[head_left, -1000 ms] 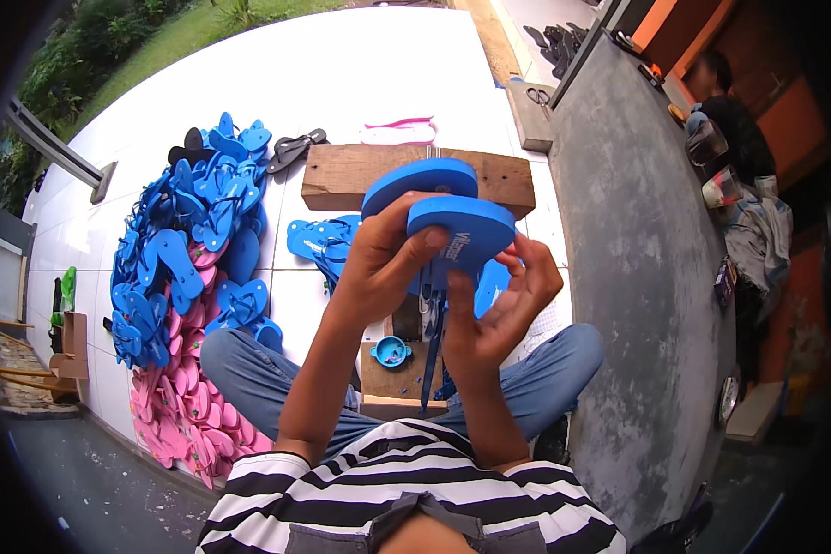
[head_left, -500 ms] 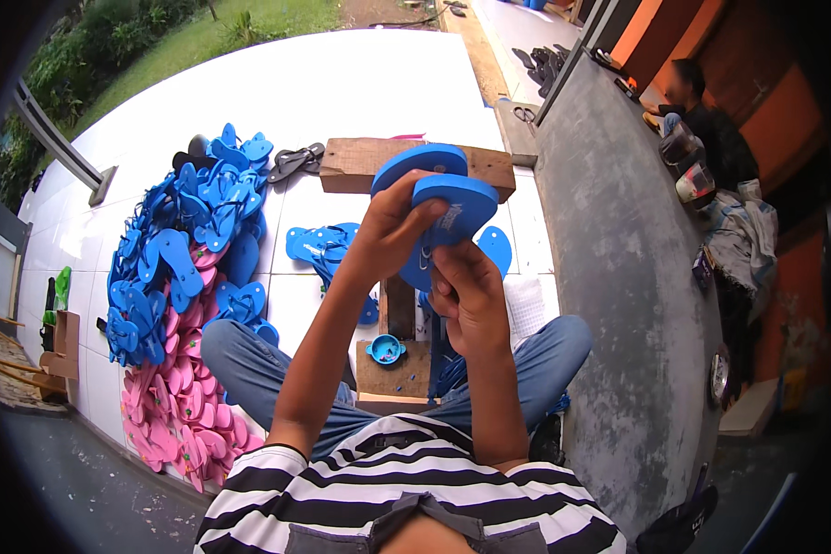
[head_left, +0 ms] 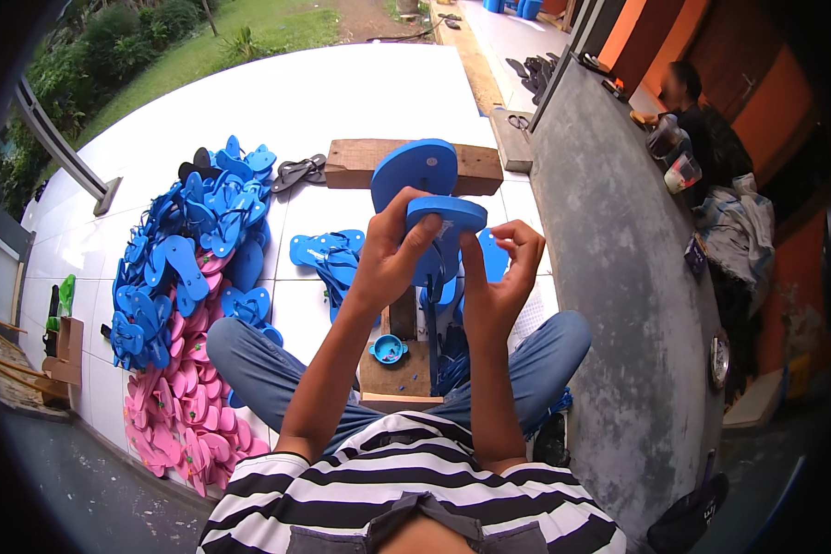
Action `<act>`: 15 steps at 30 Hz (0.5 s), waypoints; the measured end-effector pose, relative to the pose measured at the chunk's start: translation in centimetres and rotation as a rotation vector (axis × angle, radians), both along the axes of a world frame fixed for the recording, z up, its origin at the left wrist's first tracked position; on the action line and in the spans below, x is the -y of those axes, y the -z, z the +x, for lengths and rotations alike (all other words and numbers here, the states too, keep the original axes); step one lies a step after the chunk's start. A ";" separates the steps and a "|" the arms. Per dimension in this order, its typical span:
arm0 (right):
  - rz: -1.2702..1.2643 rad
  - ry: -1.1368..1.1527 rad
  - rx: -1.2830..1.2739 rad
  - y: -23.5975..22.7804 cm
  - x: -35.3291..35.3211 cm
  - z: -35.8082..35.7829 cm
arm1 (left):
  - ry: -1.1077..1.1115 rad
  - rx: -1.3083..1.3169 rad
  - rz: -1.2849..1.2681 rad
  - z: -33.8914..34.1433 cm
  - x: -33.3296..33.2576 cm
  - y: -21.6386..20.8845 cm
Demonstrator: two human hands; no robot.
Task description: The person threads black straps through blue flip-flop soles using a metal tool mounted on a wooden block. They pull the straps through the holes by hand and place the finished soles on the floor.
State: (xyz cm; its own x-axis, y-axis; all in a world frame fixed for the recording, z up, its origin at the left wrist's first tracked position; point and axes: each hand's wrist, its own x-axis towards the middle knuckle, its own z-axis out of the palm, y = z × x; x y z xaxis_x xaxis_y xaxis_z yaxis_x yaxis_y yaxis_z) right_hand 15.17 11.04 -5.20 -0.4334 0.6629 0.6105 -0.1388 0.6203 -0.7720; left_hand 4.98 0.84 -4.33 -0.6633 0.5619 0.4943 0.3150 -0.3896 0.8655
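Note:
My left hand (head_left: 390,254) grips a pair of blue flip-flops above my lap. The nearer flip-flop (head_left: 448,214) tilts its sole end toward me, and the farther flip-flop (head_left: 417,173) stands up behind it. Beside the nearer one is my right hand (head_left: 500,282), thumb up against or very close to its edge, fingers spread from the thumb and nothing visible between them. A blue strap (head_left: 431,343) hangs below the pair. Under my hands, a small blue bowl (head_left: 389,349) with little bits inside rests on a wooden board (head_left: 390,377).
Blue flip-flops (head_left: 183,263) and pink flip-flops (head_left: 180,397) lie heaped at left. More blue flip-flops (head_left: 332,258) lie ahead, before a wooden beam (head_left: 351,164). Dark sandals (head_left: 297,174) are beside the beam. A person (head_left: 702,129) sits far right past a grey ledge (head_left: 609,323).
My right hand has moved off to the right and its fingers have spread apart. The nearer flip-flop has tipped and dropped a little in my left hand.

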 end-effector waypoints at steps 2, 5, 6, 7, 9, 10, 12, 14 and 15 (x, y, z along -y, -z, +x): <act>-0.215 -0.396 -0.178 -0.7 -1.2 -1.8 | -0.019 0.026 0.000 0.4 0.0 -0.1; -0.314 -0.855 -0.071 -1.3 -1.8 -4.1 | -0.060 0.080 0.124 1.8 -0.8 -1.1; -0.349 -0.802 -0.023 -1.1 -1.8 -3.7 | -0.096 0.087 0.164 2.3 -1.0 -1.4; -0.384 -0.750 0.024 -1.0 -1.6 -3.0 | -0.066 0.112 0.133 2.4 -0.6 -1.2; -0.460 -0.684 0.088 0.5 -0.4 -1.0 | -0.111 0.132 -0.022 4.7 1.2 -0.8; -0.482 -0.660 0.090 1.8 0.3 1.0 | -0.126 0.136 -0.088 5.8 1.8 -0.9; -0.090 -0.690 -0.094 0.8 1.6 4.3 | -0.081 0.053 -0.007 6.7 2.3 -1.0; -0.254 -0.710 -0.035 1.4 3.0 6.8 | -0.054 0.091 -0.038 10.6 4.9 0.5; -0.537 -0.622 0.265 1.9 3.0 6.9 | 0.019 0.350 -0.207 9.7 5.2 2.0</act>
